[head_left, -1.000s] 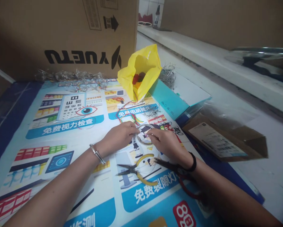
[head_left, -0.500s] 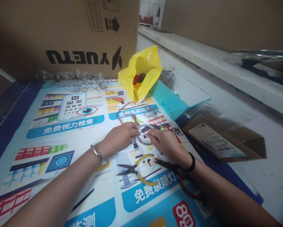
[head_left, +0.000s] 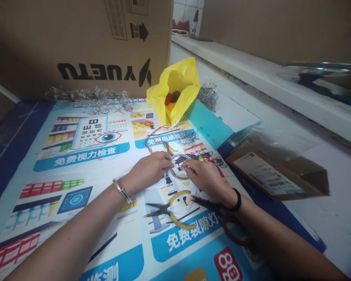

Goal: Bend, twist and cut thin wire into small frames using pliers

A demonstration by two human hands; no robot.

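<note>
Left hand [head_left: 152, 168] closed, fingertips pinching the left edge of a thin, pale greyish round ring [head_left: 180, 178], metal or wire by the look of it. Right hand [head_left: 207, 175] also pinched closed, thumb and finger over the ring's right side; can't tell if it grips the rim or some fine strand there. Step looks like close fingertip work on the ring. Next move probably calls for a steady left pinch and small, precise right-finger motion.

Ring sits between both hands, lying about flat, outline round, centre open with the print below showing through; rim partly covered by fingers, finer detail too small to read.

Nearer the body, between the forearms: yellow-handled pliers with dark metal noses [head_left: 171, 211], spread apart. Under the right wrist: red-handled, dark-bladed cutting tool [head_left: 206, 202], partly hidden. Just beyond the fingers: thin multicoloured cords [head_left: 171, 148], trailing toward an open yellow bag [head_left: 188, 91] with red and yellow items inside. Right of the right hand: tangled black and red cord [head_left: 214, 159], then a brown cardboard box with white label [head_left: 267, 175].
</note>
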